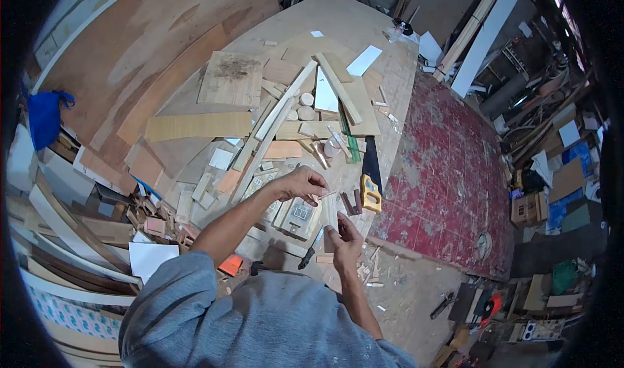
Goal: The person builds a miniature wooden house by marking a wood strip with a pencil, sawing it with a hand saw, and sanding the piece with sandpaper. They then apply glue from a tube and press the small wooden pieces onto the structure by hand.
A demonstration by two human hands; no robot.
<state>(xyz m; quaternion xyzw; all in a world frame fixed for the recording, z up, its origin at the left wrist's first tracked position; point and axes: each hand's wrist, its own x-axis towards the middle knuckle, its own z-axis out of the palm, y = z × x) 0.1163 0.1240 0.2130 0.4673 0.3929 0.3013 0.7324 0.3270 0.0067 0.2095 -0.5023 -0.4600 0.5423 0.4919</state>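
Observation:
My left hand [302, 185] is closed in a pinch on a small thin sliver of wood [329, 195]. Just in front of my right hand [346, 240], and gripped between its thumb and fingers, is a pale narrow wood piece [330, 211]. The two hands are close together over the near edge of the workbench. Below my left hand lies a small wooden panel with a square pattern [299, 215]. Dark brown wood pieces [351, 203] rest right of the held piece. A dark-headed tool [307, 261] lies between my body and the panel.
A handsaw with a yellow handle [371, 193] lies near the bench's right edge. Long wood strips [286, 98], round wood discs [305, 113] and a brown board [198, 126] cover the bench [364, 24]. A worn red surface [442, 173] stretches to the right.

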